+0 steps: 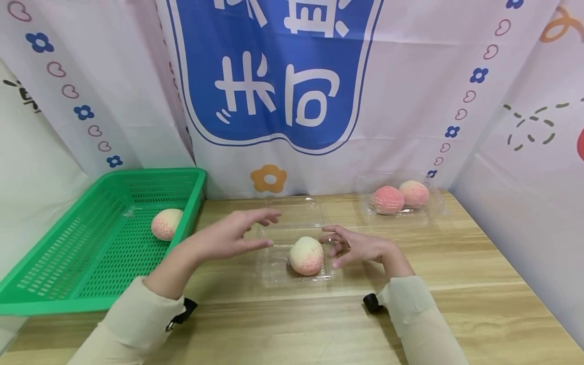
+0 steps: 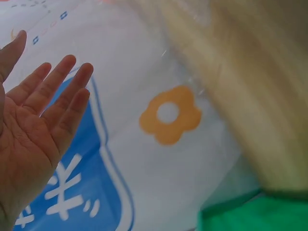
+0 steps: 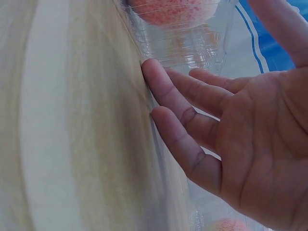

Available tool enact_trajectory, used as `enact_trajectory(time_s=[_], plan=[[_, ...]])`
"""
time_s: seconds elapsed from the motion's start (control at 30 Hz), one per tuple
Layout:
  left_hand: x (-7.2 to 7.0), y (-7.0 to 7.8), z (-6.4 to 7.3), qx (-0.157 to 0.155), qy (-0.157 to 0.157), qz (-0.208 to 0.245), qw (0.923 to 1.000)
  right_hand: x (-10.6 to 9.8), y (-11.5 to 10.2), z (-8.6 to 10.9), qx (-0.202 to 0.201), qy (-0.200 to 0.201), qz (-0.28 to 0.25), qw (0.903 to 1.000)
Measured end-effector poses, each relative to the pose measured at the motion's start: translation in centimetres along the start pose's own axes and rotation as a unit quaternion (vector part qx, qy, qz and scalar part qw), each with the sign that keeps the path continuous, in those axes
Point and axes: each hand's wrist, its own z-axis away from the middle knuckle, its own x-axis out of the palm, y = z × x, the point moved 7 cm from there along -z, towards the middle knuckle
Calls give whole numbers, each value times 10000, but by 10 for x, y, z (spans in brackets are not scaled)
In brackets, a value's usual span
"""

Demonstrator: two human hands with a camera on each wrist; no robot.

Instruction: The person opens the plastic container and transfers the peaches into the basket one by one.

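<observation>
A pale peach with pink speckles (image 1: 306,256) sits in the right part of a clear plastic box (image 1: 274,266). The box's lid (image 1: 294,210) lies folded back toward the curtain. My left hand (image 1: 234,233) hovers over the box's left side, thumb and fingers spread apart, holding nothing; its palm (image 2: 29,139) shows in the left wrist view. On the other side, my right hand (image 1: 358,246) is beside the box's right edge with loosely bent fingers (image 3: 178,144) and nothing in its grasp. Whether its fingertips touch the box, I cannot tell.
At the left stands a green plastic basket (image 1: 50,305) with one peach (image 1: 166,224) inside. Another clear box (image 1: 422,218) at the back right holds a pink peach (image 1: 388,199) and a paler one (image 1: 414,193). Behind the wooden table (image 1: 283,324) hangs a printed curtain (image 1: 228,172).
</observation>
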Motion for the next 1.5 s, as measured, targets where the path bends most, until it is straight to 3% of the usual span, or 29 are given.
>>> enact_trajectory(time_s=[0.33,0.57,1.1,1.5], plan=[[39,-15,-22,95,-163,861,9961,-1,2,0,31,23,-40,10000],[59,-26,-33,-130,-433,1408,9890,-2,2,0,56,2,-39,10000],[85,-38,-50,-254,-559,1600,9852,-2,4,-1,155,8,-26,9999],[98,-39,-56,-138,-767,1717,9821,-1,3,0,184,33,-81,9998]])
